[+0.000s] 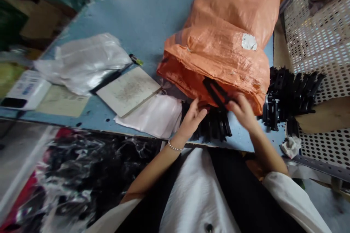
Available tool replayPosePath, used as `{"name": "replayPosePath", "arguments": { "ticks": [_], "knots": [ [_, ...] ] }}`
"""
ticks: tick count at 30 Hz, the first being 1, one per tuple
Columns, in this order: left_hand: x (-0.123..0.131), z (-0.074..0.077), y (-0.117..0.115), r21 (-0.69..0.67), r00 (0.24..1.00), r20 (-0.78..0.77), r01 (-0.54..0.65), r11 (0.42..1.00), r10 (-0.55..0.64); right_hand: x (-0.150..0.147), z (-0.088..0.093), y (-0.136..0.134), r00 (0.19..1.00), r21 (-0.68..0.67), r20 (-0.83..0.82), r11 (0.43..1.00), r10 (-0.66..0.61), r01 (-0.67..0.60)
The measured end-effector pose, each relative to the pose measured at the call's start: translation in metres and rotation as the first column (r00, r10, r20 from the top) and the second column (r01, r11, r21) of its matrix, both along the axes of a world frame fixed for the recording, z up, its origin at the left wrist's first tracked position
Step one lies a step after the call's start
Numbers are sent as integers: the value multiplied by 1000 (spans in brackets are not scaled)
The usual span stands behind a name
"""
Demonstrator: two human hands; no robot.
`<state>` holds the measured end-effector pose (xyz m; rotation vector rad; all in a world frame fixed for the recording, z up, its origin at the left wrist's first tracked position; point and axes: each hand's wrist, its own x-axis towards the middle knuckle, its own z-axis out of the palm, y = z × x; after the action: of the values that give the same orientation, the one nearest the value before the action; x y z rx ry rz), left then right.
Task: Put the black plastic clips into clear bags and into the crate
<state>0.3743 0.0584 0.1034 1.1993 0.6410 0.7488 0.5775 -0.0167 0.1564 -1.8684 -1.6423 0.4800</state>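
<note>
An orange woven sack lies on the blue table, its mouth facing me. My right hand is closed on a long black slotted part at the sack's mouth; it is slightly blurred and its exact kind does not show. My left hand is over a pile of black parts at the table's front edge, thumb and fingers apart. Whether it touches the pile is hard to see. More black parts are heaped to the right of the sack.
On the blue table lie clear plastic bags, a stained flat board, a white cloth-like bag, a small cutter-like tool and a white box. A perforated crate stands right. Black plastic bags lie below the edge.
</note>
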Motion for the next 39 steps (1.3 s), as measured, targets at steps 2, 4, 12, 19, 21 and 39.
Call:
{"name": "replayPosePath", "arguments": {
  "ticks": [2, 4, 12, 19, 21, 39],
  "knots": [
    [11, 9, -1, -184, 988, 156, 14, 983, 15, -37, -10, -14, 999, -1, 40, 1000, -9, 9],
    [13, 15, 0, -285, 976, 212, 22, 958, 41, -62, -23, -25, 998, 19, 63, 1000, 11, -12],
    [-8, 18, -5, -410, 962, 132, -167, 897, 239, -81, -38, -21, 942, 89, 277, 971, 189, -221],
    [-24, 21, 4, -397, 937, 113, -264, 879, 332, -68, -6, 14, 811, 116, 87, 803, 578, -585],
    [-31, 25, 5, -401, 953, 123, -207, 892, 276, -63, 0, 23, 784, 133, 29, 775, 620, -618],
    [-43, 26, -13, -610, 995, 34, -50, 791, 90, -49, -10, 56, 686, -181, 473, 823, 553, -539]
  ]
}}
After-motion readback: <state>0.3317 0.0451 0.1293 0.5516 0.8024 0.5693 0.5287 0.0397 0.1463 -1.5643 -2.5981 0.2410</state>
